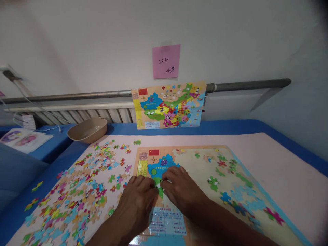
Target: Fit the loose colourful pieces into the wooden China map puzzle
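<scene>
A map jigsaw puzzle [164, 162], partly put together, lies in its tray. My left hand [137, 196] and my right hand [180, 188] come together over its left half, fingers bent and pinched. Between their fingertips is a green-and-white jigsaw piece [158, 186], just below the joined blue region. The fingers hide part of its edges, so I cannot tell how well it sits. Under my hands, a joined pale-blue text block [166, 222] shows. Loose pieces lie on the right of the tray, among them a green piece [213, 183] and a pink-and-green piece [274, 216].
Many loose jigsaw pieces [74, 194] spread over the pink mat [256, 150] on the left. A beige basin [88, 130] stands at the back left. The printed map [170, 107] leans against the wall, below a pink note [166, 61]. Drawings [25, 140] lie far left.
</scene>
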The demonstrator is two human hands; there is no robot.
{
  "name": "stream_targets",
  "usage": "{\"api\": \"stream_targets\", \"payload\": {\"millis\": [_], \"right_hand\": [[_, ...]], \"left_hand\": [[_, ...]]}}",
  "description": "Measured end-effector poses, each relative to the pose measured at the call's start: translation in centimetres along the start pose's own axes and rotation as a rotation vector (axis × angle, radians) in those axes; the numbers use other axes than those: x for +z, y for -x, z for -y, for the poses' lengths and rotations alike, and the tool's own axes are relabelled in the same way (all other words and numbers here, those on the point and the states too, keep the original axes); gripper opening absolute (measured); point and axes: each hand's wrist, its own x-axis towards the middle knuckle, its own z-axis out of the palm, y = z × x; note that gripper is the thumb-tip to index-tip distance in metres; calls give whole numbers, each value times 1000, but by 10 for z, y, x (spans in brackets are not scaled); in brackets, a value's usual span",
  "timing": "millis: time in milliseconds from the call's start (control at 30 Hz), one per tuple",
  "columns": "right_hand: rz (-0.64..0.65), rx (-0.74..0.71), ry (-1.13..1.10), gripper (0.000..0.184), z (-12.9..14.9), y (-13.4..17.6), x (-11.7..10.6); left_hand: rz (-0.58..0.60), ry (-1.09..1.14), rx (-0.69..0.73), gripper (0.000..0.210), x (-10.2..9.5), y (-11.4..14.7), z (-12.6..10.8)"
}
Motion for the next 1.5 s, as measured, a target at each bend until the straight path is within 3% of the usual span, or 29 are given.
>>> {"api": "stream_targets", "payload": {"millis": [333,500,700,867,1133,1233,1367,1500], "right_hand": [[53,31,33,3,1,-2,0],[24,33,-13,4,-2,-1,-1],[-127,74,-54,16,-15,11,-45],[-245,123,-8,28,-43,47,-80],[-175,360,105,27,-69,103,-78],[-102,414,120,27,-67,104,-77],[6,393,90,14,-62,99,-82],[43,368,86,15,-58,96,-84]], "left_hand": [[-25,18,-36,24,-4,0,6],[-224,0,-77,21,-8,6,19],[-332,-110,-46,21,-15,13,34],[-361,-174,-22,17,-23,16,41],[-431,-297,77,16,-22,22,51],[-420,-294,84,22,-17,26,56],[-411,-303,92,25,-12,30,64],[-392,-319,108,25,-10,32,70]]}}
